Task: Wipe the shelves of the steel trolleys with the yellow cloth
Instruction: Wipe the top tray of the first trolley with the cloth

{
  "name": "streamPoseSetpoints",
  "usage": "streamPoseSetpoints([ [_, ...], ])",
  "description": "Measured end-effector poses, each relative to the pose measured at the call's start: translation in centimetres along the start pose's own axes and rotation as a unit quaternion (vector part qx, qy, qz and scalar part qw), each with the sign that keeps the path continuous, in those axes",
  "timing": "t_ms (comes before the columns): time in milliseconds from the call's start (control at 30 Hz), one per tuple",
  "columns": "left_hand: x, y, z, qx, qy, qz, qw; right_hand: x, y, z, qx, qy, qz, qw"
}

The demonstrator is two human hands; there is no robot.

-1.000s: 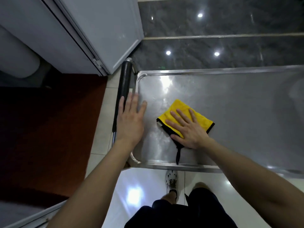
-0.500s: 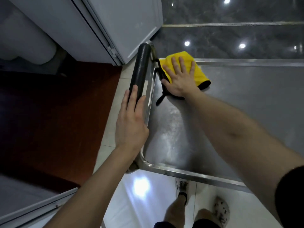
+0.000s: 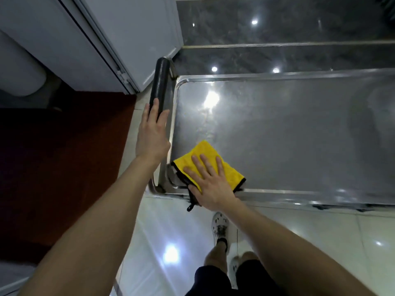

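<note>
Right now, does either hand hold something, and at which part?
Nothing is gripped. The right hand presses flat on the near half of the yellow cloth; the left hand rests, fingers straight, on the near end of the black handle.

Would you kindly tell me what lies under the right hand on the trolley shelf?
The yellow cloth lies flat under the right hand, on the steel shelf near its front left corner. The palm covers the cloth's near edge; a black loop hangs out past the shelf.

Yellow cloth (image 3: 208, 161) black-edged; steel trolley (image 3: 299, 135) grey; handle (image 3: 159, 82) black.
</note>
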State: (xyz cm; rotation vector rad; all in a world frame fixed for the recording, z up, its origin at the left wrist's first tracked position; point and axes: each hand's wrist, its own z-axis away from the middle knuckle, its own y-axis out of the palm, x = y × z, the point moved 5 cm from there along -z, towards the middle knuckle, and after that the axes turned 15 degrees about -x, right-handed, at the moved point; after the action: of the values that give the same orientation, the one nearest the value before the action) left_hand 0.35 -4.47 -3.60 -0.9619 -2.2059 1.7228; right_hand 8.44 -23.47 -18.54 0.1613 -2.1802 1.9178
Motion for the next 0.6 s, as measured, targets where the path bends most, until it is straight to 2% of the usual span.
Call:
streamPoseSetpoints([
  [167, -0.8, -0.1, 0.1, 0.045, 0.045, -0.119, 0.991, -8.7, -3.9, 8.1, -0.008, 0.127, 0.027, 0.992],
  [267, -1.9, -1.1, 2.0, 0.032, 0.085, -0.157, 0.983, -13.6, -6.9, 14.0, -0.013, 0.182, 0.038, 0.983],
  [333, -3.3, -2.0, 5.3, 0.009, 0.096, -0.133, 0.986, -14.7, -7.6, 16.3, 0.027, 0.175, 0.05, 0.983],
  [400, -5.1, -2.7, 10.1, -0.008, 0.077, -0.066, 0.995, -14.9, -8.2, 16.4, 0.033, 0.195, 0.013, 0.98],
  [467, -6.6, -2.6, 15.6, -0.019, 0.043, 0.002, 0.999, -15.8, -9.4, 15.4, -0.039, 0.265, -0.054, 0.962],
  [533, -7.3, -1.7, 20.8, 0.0, 0.02, 0.047, 0.999, -17.7, -10.9, 14.2, -0.113, 0.333, -0.032, 0.936],
  [600, -7.2, -0.6, 25.1, 0.041, 0.016, 0.048, 0.998, -19.5, -11.3, 13.6, -0.093, 0.406, 0.005, 0.909],
])
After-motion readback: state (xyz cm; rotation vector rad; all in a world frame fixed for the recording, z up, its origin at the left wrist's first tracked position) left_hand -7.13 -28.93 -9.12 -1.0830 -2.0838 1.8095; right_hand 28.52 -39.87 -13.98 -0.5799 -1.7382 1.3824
